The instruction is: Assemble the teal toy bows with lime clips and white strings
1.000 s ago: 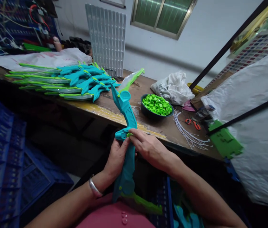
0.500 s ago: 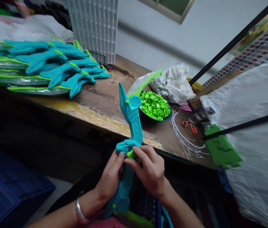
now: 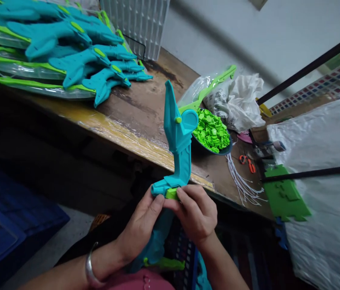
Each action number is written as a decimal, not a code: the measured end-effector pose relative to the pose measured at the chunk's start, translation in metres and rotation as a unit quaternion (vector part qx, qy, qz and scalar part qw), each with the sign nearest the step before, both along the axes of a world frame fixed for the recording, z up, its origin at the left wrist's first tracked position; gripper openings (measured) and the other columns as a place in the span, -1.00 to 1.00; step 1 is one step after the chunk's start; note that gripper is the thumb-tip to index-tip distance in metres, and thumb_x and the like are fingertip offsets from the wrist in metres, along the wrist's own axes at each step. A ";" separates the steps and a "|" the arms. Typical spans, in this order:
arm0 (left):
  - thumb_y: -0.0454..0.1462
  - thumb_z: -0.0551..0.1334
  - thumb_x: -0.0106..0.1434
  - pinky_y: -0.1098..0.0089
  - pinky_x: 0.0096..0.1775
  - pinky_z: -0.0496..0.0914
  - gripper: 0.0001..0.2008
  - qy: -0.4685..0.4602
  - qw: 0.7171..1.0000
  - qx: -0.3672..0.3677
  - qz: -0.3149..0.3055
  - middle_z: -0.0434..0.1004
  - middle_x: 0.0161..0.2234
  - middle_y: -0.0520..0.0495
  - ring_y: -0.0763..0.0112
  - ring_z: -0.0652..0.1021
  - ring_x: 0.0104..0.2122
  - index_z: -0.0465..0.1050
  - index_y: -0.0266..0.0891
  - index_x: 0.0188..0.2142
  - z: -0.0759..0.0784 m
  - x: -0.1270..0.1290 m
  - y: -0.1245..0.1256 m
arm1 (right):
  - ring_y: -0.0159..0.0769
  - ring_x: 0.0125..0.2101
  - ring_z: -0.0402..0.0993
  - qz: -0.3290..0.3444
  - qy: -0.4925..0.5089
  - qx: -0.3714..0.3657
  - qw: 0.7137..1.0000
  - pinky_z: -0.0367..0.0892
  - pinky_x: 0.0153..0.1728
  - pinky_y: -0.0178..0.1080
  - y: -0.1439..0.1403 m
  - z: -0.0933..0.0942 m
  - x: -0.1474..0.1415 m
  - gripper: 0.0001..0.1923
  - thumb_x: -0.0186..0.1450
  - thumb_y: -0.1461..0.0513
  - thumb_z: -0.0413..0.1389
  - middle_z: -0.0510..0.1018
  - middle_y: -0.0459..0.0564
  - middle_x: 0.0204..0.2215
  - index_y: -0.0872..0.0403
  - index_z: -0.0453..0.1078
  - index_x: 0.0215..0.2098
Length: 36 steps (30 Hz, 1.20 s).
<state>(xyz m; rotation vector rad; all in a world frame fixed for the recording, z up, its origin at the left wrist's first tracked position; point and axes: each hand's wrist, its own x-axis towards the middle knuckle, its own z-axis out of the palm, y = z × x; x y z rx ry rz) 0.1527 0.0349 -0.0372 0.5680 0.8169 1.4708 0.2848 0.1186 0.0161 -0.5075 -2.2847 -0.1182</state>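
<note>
A turquoise plastic toy bow (image 3: 182, 161) stands upright in front of me, its upper end above the table edge. My left hand (image 3: 141, 225) is closed around its middle, thumb beside a short spout-like part. Between the thumb and fingers of my right hand (image 3: 198, 211) is a small lime-green plastic piece (image 3: 172, 193), set against the bow's middle just under that part. My fingers partly cover where the two meet. Below my hands, the bow's lower half runs down toward my lap, with green at its end.
Left on the table (image 3: 145, 104) lies a pile of turquoise-and-green toy bows (image 3: 64, 44). A dark bowl (image 3: 227, 151) of green pieces stands behind the held bow, near white strings (image 3: 239, 181), orange-handled scissors (image 3: 250, 165) and a white sack (image 3: 245, 100). A blue crate (image 3: 3, 241) is lower left.
The green piece, tilted at the bow's middle before, now sits straighter and closer against it. Both hands stay on the bow. My view has shifted, so the table's contents appear moved.
</note>
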 end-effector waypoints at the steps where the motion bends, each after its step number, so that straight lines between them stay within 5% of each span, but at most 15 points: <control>1: -0.06 0.11 0.50 0.16 0.32 0.23 -0.61 -0.004 1.000 0.007 0.000 0.48 0.23 -0.08 0.15 0.45 0.23 0.39 -0.08 0.23 0.001 -0.002 0.000 | -0.24 -0.36 0.54 0.007 -0.011 0.006 1.000 0.52 -0.37 -0.21 0.002 0.002 -0.001 -0.68 0.31 0.19 0.32 0.58 0.06 -0.34 0.12 0.43 -0.03; 8: -0.13 0.21 0.45 0.27 0.17 0.38 -0.71 0.011 0.999 0.041 0.002 0.58 0.10 -0.08 0.21 0.56 0.09 0.46 -0.12 0.10 0.014 -0.015 0.001 | -0.24 -0.35 0.52 0.067 -0.082 0.026 0.994 0.45 -0.41 -0.21 0.007 0.015 -0.005 -0.70 0.33 0.29 0.29 0.57 0.07 -0.32 0.13 0.43 0.01; 12: -0.13 0.26 0.42 0.37 0.07 0.42 -0.72 0.019 0.999 0.033 0.026 0.61 0.03 -0.05 0.27 0.58 0.02 0.48 -0.13 0.06 0.017 -0.024 0.000 | -0.17 -0.13 0.51 0.041 -0.050 -0.068 0.996 0.53 -0.14 -0.09 -0.001 0.021 -0.014 -0.69 0.36 0.27 0.25 0.51 0.10 -0.14 0.04 0.42 0.07; 15: -0.12 0.27 0.41 0.40 0.00 0.44 -0.75 0.027 0.999 0.013 0.019 0.63 -0.07 -0.04 0.31 0.59 -0.06 0.49 -0.15 0.01 0.019 -0.031 -0.003 | -0.09 0.06 0.43 -0.008 -0.008 -0.185 0.983 0.49 0.04 -0.01 -0.007 0.027 -0.020 -0.46 0.33 0.17 0.30 0.42 0.16 0.07 0.01 0.29 0.23; 20: -0.11 0.28 0.40 0.44 -0.07 0.44 -0.76 0.083 0.995 0.018 0.045 0.62 -0.12 0.00 0.36 0.58 -0.14 0.50 -0.13 -0.02 0.025 -0.036 -0.010 | -0.06 0.12 0.41 -0.014 0.014 -0.355 0.935 0.50 0.04 -0.07 -0.001 0.037 -0.023 -0.08 0.16 -0.01 0.42 0.33 0.13 0.22 -0.07 0.14 0.36; 26: -0.12 0.26 0.40 0.42 -0.14 0.45 -0.80 0.154 0.984 0.060 0.062 0.62 -0.19 0.02 0.36 0.58 -0.21 0.50 -0.13 -0.07 0.025 -0.034 -0.014 | -0.15 -0.05 0.54 0.107 0.048 -0.597 0.793 0.53 -0.02 -0.14 0.016 0.034 -0.024 -0.23 0.06 -0.16 0.41 0.55 0.01 -0.05 0.00 0.36 0.10; 32: -0.15 0.26 0.39 0.40 -0.16 0.45 -0.81 0.249 0.960 0.080 0.095 0.61 -0.21 0.01 0.35 0.59 -0.23 0.47 -0.14 -0.06 0.015 -0.033 -0.017 | -0.11 -0.04 0.53 0.098 0.039 -0.594 0.797 0.54 -0.06 -0.14 0.016 0.032 -0.026 -0.21 0.06 -0.17 0.41 0.56 0.03 -0.07 0.03 0.37 0.11; 36: -0.17 0.24 0.39 0.42 -0.22 0.42 -0.86 0.302 0.941 0.084 0.130 0.57 -0.32 0.04 0.40 0.55 -0.33 0.46 -0.18 -0.14 0.006 -0.030 -0.015 | -0.19 -0.14 0.52 0.092 0.048 -0.634 0.766 0.52 -0.14 -0.19 0.015 0.025 -0.028 -0.23 0.03 -0.09 0.46 0.54 -0.01 -0.12 0.03 0.37 0.08</control>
